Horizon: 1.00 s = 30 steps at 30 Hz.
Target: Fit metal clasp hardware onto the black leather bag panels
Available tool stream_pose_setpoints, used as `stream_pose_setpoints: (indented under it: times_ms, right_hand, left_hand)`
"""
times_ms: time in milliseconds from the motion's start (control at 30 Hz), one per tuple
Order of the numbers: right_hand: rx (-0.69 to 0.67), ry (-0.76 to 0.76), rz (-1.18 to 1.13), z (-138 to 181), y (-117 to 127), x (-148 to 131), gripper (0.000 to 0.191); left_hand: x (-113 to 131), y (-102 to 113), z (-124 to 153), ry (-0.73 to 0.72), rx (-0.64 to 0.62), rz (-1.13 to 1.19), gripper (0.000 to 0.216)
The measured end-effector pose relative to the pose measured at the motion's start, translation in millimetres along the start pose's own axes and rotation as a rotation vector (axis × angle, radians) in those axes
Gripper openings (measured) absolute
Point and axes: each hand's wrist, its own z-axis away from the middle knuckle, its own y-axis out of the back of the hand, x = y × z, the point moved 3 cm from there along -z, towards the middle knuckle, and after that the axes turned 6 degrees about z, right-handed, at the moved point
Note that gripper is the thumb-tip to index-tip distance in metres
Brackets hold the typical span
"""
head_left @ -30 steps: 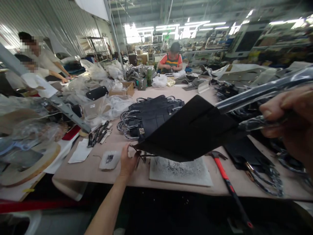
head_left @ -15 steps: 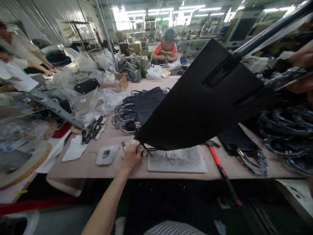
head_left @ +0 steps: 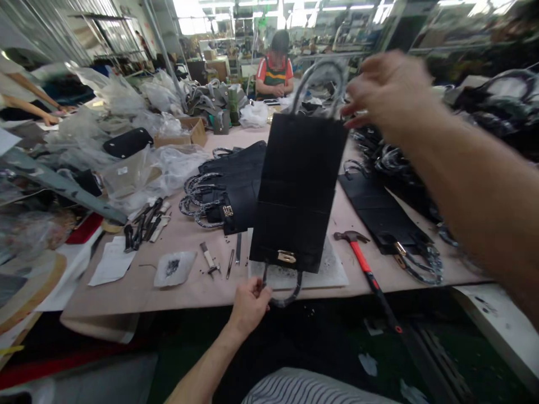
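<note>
The left hand (head_left: 249, 303) is low at the near edge of the worktop (head_left: 197, 286), its grip closed around the lower handle (head_left: 290, 296), a dark loop hanging from the bottom of the black bag (head_left: 297, 185). The bag is held off the worktop between the 2 hands, flat face to the camera, with a gold clasp (head_left: 287, 257) near its bottom edge. The right hand (head_left: 385, 90) is raised and blurred, its grip pinched on the upper handle (head_left: 314, 76).

Under the bag's bottom edge a grey slab (head_left: 332, 272) lies on the worktop. A hammer (head_left: 366, 269) with a red shaft lies just to the slab's right, and small tools (head_left: 208, 258) lie to its left. Behind these is a stack of black bags (head_left: 236, 179). At the far end a person in orange (head_left: 275, 70) sits working.
</note>
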Motion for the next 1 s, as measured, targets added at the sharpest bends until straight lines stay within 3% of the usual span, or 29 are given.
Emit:
stream_pose_setpoints:
  times_ms: [67, 167, 267, 400, 567, 667, 1000]
  right_hand:
    - [-0.109, 0.013, 0.125, 25.7, -39.7, 19.0, 0.055]
    - [-0.314, 0.142, 0.305, 92.4, -102.9, 57.3, 0.041]
    - [-0.452, 0.276, 0.329, 169.0, -139.3, 97.2, 0.038]
    - [-0.508, 0.267, 0.288, 247.0, -144.2, 137.8, 0.041]
    - [-0.561, 0.340, 0.232, 301.8, -138.7, 160.6, 0.057]
    - [-0.522, 0.408, 0.236, 314.2, -139.6, 165.5, 0.063]
    - [-0.433, 0.441, 0.232, 328.2, -141.1, 167.3, 0.055]
  left_hand:
    - [-5.6, -18.1, 7.6, 0.151, 0.026, 0.078, 0.029]
    - [-15.3, -38.5, 11.4, 0.306, 0.050, 0.129, 0.028]
    - [-25.2, -49.4, 14.1, 0.396, 0.043, 0.195, 0.025]
    - [-30.6, -57.6, 21.1, 0.426, 0.003, 0.291, 0.030]
    - [-32.6, -71.9, 29.8, 0.473, -0.034, 0.370, 0.040]
    - [-33.4, -77.1, 33.1, 0.474, -0.020, 0.388, 0.044]
    - [-41.6, -82.4, 44.1, 0.504, -0.034, 0.424, 0.043]
